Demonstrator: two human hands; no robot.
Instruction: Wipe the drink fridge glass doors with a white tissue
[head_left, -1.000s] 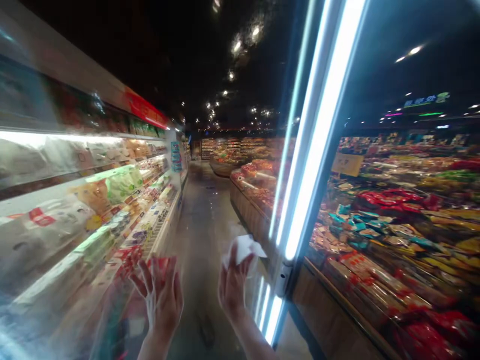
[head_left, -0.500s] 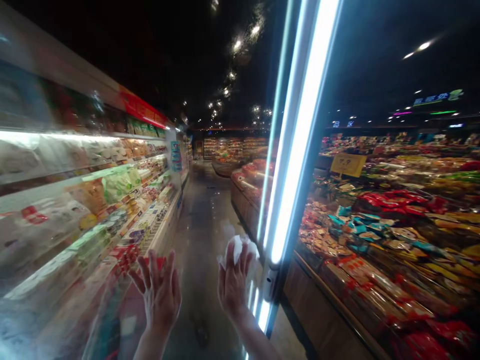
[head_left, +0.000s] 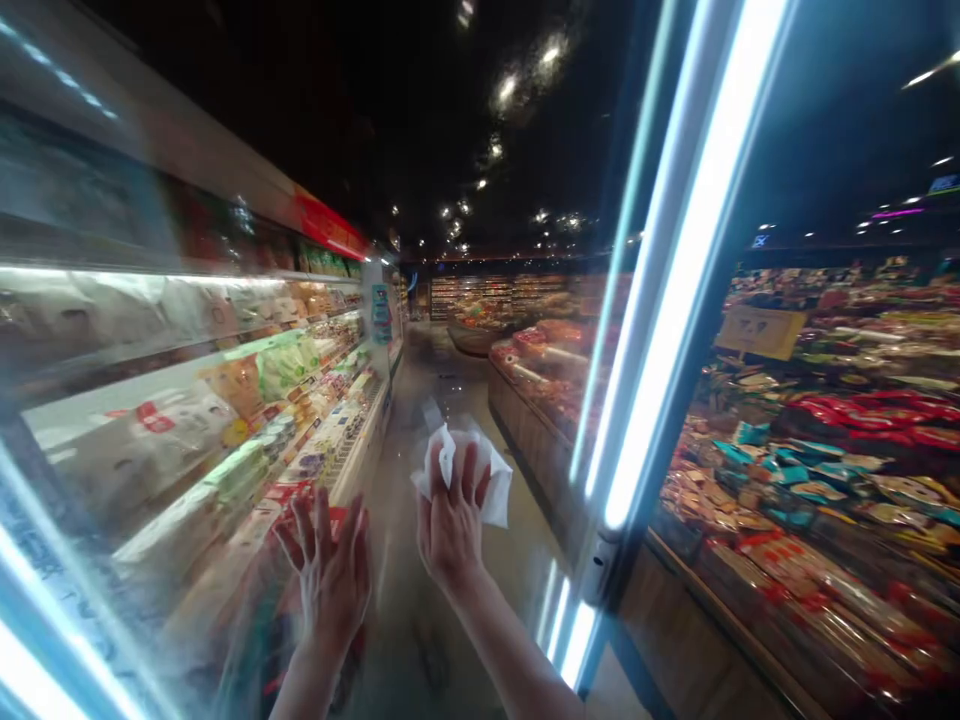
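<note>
My right hand (head_left: 454, 520) is raised at lower centre, holding a thin white tissue (head_left: 496, 490) flat under its fingers. A faint double of the tissue's edge appears just above it, as on a glass pane. To its left, my left hand (head_left: 330, 565) is up with fingers spread and nothing in it. Whether that palm touches the pane cannot be told. Right of both hands, a dark upright frame with bright light tubes (head_left: 694, 270) leans across the view.
Along the left runs a chilled shelf (head_left: 330, 415) of packaged food, partly blurred. At right, a wooden display bin (head_left: 675, 600) holds heaps of wrapped snacks, with a yellow price sign (head_left: 760, 331) above. A shiny aisle floor (head_left: 427, 400) leads away between them.
My right hand and the tissue have shifted left and slightly up, nearer my left hand. The view has turned left, so the lit frame and bins stand further right. My left hand stays spread.
</note>
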